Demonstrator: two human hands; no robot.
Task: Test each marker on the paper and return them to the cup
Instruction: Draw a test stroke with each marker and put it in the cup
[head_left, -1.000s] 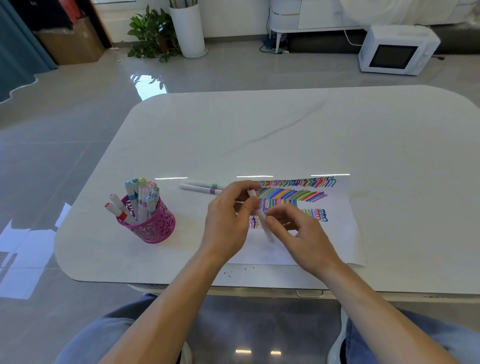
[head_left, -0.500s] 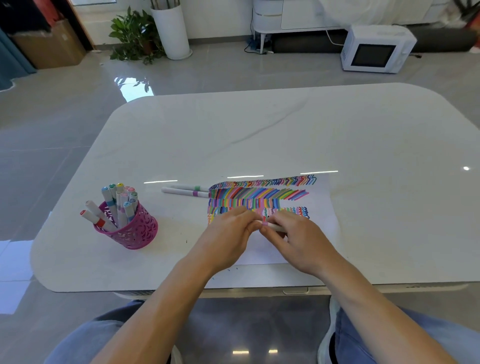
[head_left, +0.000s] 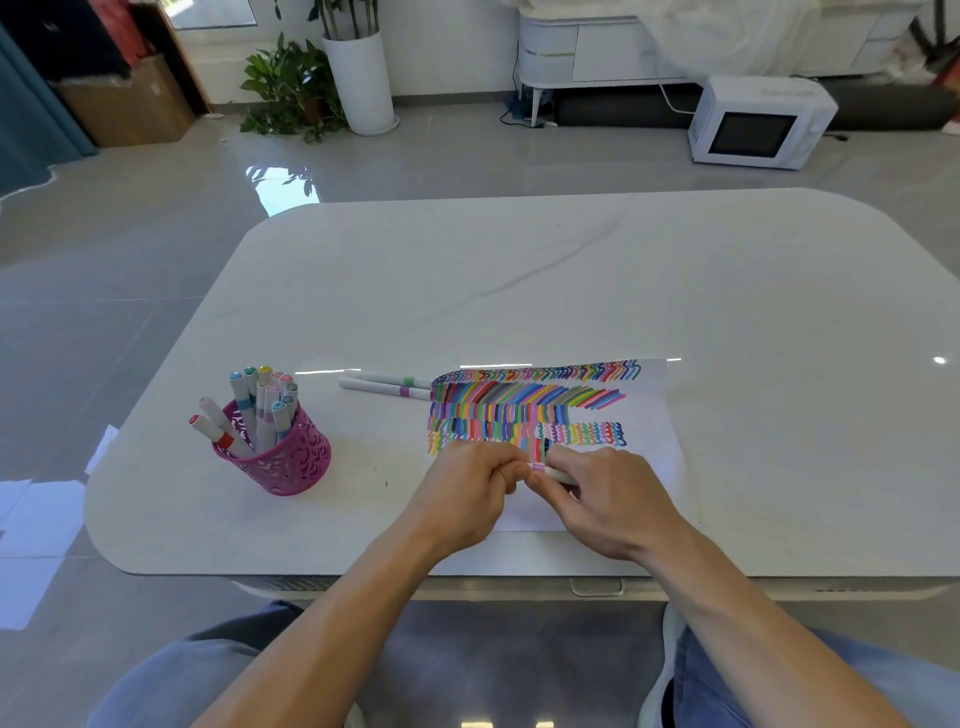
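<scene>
A white marker with a pink band (head_left: 545, 471) lies level over the paper's near part, held between both hands. My left hand (head_left: 465, 493) pinches its left end, which the fingers hide. My right hand (head_left: 605, 499) grips the barrel on the right. The white paper (head_left: 660, 447) carries rows of coloured strokes. A pink cut-out cup (head_left: 291, 462) at the left holds several markers. Two white markers, one green-banded (head_left: 395, 379) and one purple-banded (head_left: 384, 388), lie side by side on the table just left of the paper's far corner.
The white marble table (head_left: 571, 280) has a rounded near edge just below my wrists. My knees in blue jeans show under it. On the floor beyond stand a potted plant, a white microwave and a cardboard box.
The marker went from tilted upright to lying level between both hands, which came together low over the paper. The camera view shifted a little.
</scene>
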